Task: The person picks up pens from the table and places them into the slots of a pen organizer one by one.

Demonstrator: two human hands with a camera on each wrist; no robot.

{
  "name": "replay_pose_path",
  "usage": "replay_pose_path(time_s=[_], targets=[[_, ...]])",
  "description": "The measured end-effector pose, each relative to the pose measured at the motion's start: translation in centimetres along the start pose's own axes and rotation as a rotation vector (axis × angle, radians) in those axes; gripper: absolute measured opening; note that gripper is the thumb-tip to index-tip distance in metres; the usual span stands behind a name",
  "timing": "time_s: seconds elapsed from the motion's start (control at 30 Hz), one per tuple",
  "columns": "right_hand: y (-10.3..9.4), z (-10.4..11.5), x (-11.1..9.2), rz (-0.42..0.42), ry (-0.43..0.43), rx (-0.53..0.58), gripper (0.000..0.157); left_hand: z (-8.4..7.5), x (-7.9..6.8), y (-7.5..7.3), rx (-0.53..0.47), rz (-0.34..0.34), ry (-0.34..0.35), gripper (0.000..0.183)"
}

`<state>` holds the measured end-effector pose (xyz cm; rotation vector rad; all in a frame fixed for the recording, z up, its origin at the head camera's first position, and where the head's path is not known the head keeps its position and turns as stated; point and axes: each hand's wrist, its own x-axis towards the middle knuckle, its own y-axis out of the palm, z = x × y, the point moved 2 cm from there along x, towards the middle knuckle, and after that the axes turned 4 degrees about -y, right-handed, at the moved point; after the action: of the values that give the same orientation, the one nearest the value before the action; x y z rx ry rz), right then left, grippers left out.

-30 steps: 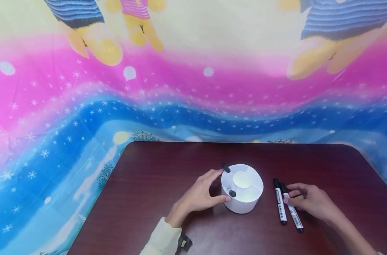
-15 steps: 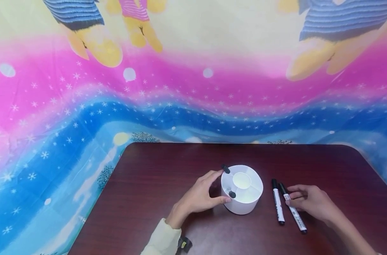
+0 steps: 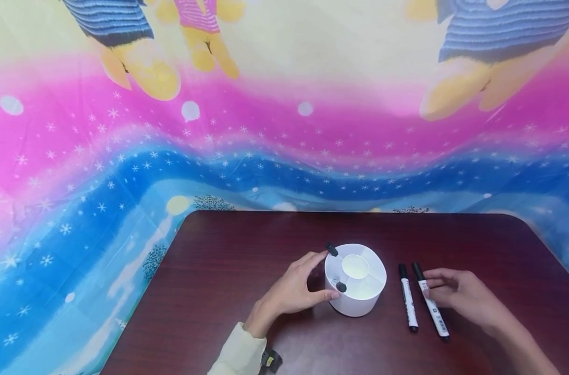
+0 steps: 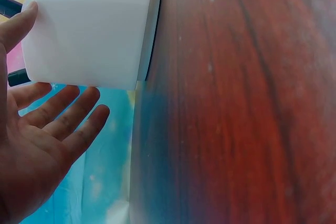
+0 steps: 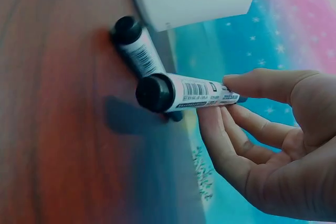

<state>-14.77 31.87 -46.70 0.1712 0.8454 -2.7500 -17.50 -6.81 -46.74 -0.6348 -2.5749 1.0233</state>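
Observation:
A white round pen holder with inner dividers stands on the table. My left hand holds its left side, thumb at the near wall and fingers at the far side, as the left wrist view also shows. Two black ends stick out over its rim, one far and one near; the rest of them is hidden. My right hand pinches a white marker with black ends between thumb and fingers. It looks raised off the table in the right wrist view. A second such marker lies just left of it.
The dark red-brown table has rounded far corners. Behind it hangs a colourful printed cloth. A small black object with a yellow mark sits beside the left sleeve.
My right hand has drawn the marker it pinches slightly to the right, widening the gap to the other marker, and its cap end has risen in the head view. My left hand stays on the pen holder.

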Motion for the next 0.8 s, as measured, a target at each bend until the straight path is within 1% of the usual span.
replay_pose_path(time_s=[0.1,0.2,0.37,0.47,0.6,0.73,0.8], targets=[[-0.1,0.9,-0.1,-0.017,-0.006,0.029,0.061,0.0,0.0,0.1,0.0,-0.002,0.003,0.09],[-0.1,1.9,0.0,-0.032,-0.044,0.063,0.06,0.0,0.0,0.1,-0.002,-0.002,0.006,0.089],[0.2,3.6,0.3,-0.076,-0.131,0.134,0.056,0.1,0.0,0.2,0.0,-0.002,0.01,0.089],[0.2,4.8,0.6,-0.102,-0.181,0.166,0.051,0.0,0.0,0.2,0.003,-0.003,0.01,0.089],[-0.1,6.3,0.9,-0.132,-0.224,0.183,0.046,0.0,0.0,0.2,0.007,-0.008,0.012,0.089],[-0.5,7.5,1.0,-0.152,-0.247,0.19,0.044,0.0,0.0,0.1,0.005,-0.011,0.011,0.089],[-0.7,7.9,1.1,-0.162,-0.26,0.208,0.04,0.0,0.0,0.0,0.001,-0.012,0.009,0.089]])
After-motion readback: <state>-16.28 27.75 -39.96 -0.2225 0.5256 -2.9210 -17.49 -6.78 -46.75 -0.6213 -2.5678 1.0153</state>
